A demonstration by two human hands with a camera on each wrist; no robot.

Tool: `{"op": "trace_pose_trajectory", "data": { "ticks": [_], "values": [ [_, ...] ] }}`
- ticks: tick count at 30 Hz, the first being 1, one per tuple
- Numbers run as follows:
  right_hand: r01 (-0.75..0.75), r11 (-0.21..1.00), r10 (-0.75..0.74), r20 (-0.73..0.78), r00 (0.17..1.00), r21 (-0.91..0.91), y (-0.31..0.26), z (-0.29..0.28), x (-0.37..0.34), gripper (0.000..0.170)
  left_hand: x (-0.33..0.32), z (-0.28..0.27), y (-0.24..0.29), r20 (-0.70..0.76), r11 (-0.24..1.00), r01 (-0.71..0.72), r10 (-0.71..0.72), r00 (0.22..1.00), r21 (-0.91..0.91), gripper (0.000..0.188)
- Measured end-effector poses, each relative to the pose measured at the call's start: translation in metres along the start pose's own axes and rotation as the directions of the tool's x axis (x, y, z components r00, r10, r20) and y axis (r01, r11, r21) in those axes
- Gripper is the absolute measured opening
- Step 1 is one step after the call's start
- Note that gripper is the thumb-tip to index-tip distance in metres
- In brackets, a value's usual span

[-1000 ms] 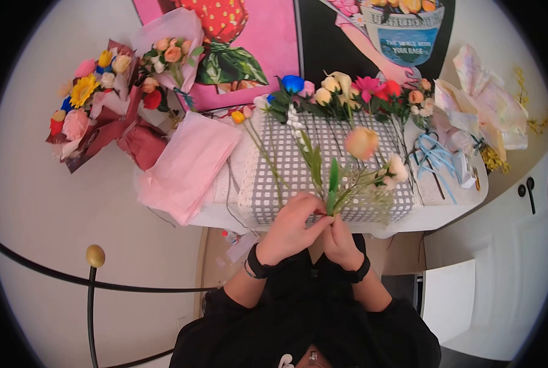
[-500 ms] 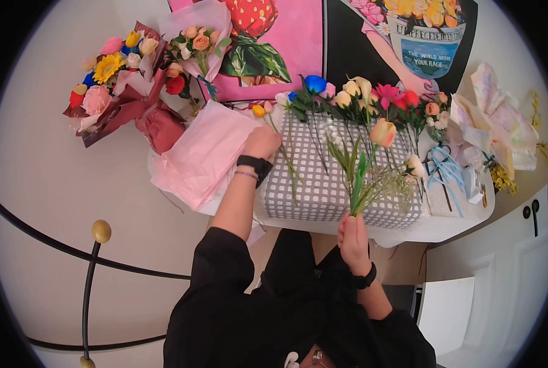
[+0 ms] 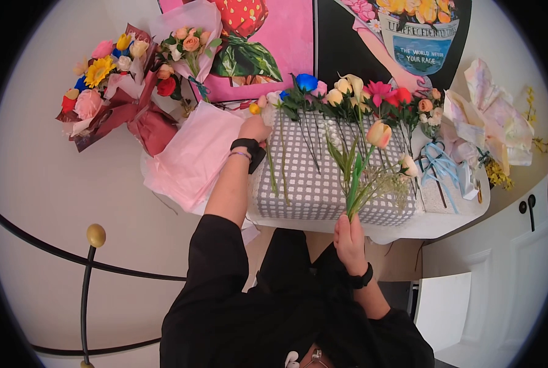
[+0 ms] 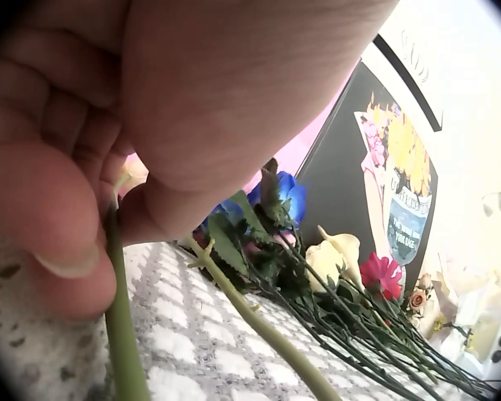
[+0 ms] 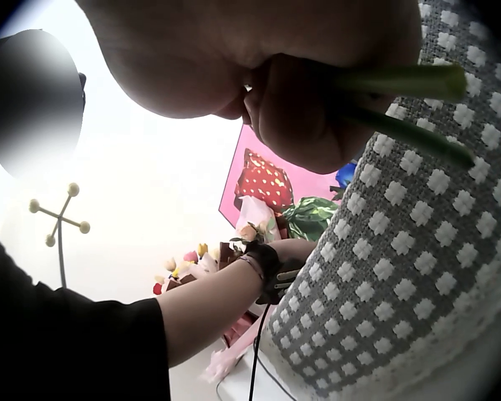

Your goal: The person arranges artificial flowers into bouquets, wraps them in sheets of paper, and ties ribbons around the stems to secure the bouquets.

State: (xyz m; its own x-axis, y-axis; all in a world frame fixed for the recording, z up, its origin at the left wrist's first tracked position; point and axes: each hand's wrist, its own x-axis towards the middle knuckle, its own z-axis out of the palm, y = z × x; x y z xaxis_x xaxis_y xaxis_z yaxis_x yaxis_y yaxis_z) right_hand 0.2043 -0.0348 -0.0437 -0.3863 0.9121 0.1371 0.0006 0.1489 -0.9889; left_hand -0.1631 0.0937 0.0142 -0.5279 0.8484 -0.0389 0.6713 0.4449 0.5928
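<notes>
In the head view my right hand (image 3: pixel 350 245) grips a small bunch by its stems at the table's front edge. The bunch has a peach tulip (image 3: pixel 379 134), a white flower (image 3: pixel 408 165), green leaves (image 3: pixel 355 178) and fine filler sprigs (image 3: pixel 391 190). Two cut stem ends (image 5: pixel 434 146) stick out of that fist in the right wrist view. At the table's left, my left hand (image 3: pixel 255 129) is just below a yellow tulip (image 3: pixel 254 108) and a pink tulip (image 3: pixel 262 100). Its thumb and finger pinch a green stem (image 4: pixel 125 342); a second stem (image 4: pixel 271 334) lies beside it.
Loose flowers, among them a blue rose (image 3: pixel 306 82), lie along the back of the checked cloth (image 3: pixel 310 199). Pink wrapping paper (image 3: pixel 185 159) lies at left, near wrapped bouquets (image 3: pixel 148 122). Blue ribbon (image 3: pixel 438 162) and a small white box (image 3: pixel 467 183) are at right.
Both hands were together at the bunch's stems. My left hand has since let go and reached left to the tulips, taking a stem; the right hand still holds the bunch.
</notes>
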Motion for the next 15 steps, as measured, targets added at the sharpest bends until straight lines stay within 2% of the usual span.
{"op": "trace_pose_trajectory", "data": {
  "ticks": [4,6,7,9,13,15],
  "values": [
    [-0.104,0.983,0.102,0.019,0.995,0.150,0.000,0.002,0.001,0.019,-0.022,-0.016,0.004,-0.034,0.999,-0.053,0.053,0.998,0.014,0.023],
    [-0.130,0.970,0.127,0.026,0.991,0.204,0.000,0.005,0.003,0.019,-0.047,-0.029,0.016,-0.079,0.986,-0.163,0.161,0.984,-0.020,0.025],
    [-0.132,0.954,0.126,0.042,0.991,0.268,0.001,0.007,0.005,0.018,-0.066,-0.037,0.027,-0.079,0.986,-0.165,0.163,0.984,-0.016,0.025],
    [-0.131,0.934,0.124,0.043,0.991,0.333,-0.002,0.011,0.012,0.019,-0.111,-0.048,0.052,-0.156,0.930,-0.285,0.253,0.955,-0.234,0.022],
    [-0.168,0.892,0.177,0.018,0.984,0.419,-0.023,0.022,0.032,0.019,-0.194,-0.039,0.081,-0.169,0.787,-0.503,0.475,0.864,-0.357,0.017],
    [-0.174,0.879,0.195,-0.002,0.981,0.444,-0.030,0.027,0.036,0.019,-0.224,-0.022,0.087,-0.136,0.739,-0.554,0.548,0.825,-0.384,0.016]
  ]
}}
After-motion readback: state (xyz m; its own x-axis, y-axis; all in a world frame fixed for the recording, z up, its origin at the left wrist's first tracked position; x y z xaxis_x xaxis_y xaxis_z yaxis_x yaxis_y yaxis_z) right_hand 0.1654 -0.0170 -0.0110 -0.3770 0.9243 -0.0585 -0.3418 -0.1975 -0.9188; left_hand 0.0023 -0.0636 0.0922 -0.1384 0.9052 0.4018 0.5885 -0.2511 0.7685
